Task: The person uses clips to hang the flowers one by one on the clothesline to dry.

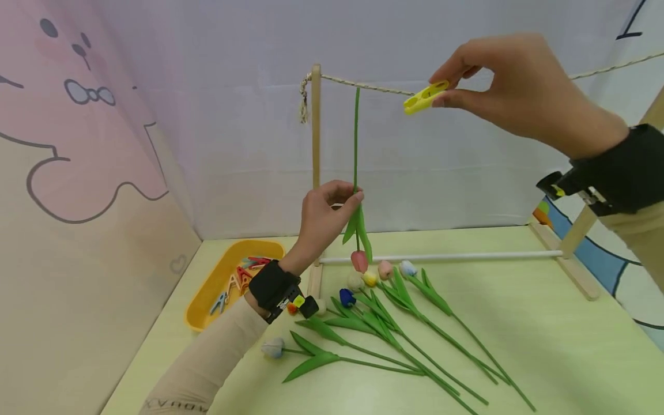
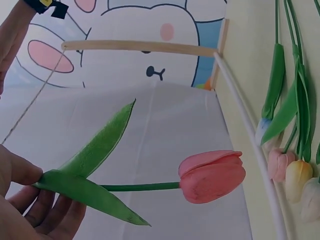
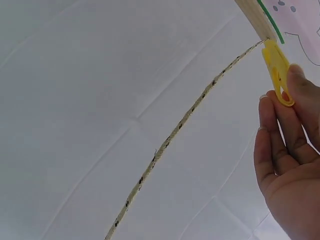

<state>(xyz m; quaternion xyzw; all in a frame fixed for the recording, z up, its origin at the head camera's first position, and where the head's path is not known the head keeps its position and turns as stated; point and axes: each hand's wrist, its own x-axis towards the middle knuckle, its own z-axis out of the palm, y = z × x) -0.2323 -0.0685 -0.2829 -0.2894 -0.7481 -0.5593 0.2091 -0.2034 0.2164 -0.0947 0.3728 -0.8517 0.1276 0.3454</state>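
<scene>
My left hand (image 1: 327,222) pinches the green stem of a pink tulip (image 1: 359,261), which hangs flower down with its stem end up at the rope (image 1: 386,89). In the left wrist view the tulip (image 2: 212,177) and its two leaves extend from the fingers of my left hand (image 2: 37,200). Up at the right, my right hand (image 1: 524,92) holds a yellow clothespin (image 1: 425,98) between thumb and finger, close to the rope and right of the stem. The right wrist view shows the yellow clothespin (image 3: 279,72) in my right hand (image 3: 295,135).
A yellow basket (image 1: 199,300) of coloured clothespins stands on the table at the left. Several tulips lie across the table, among them a blue one (image 1: 347,297). A wooden post (image 1: 316,132) carries the rope, and a white rod (image 1: 467,255) runs low between the frame's feet.
</scene>
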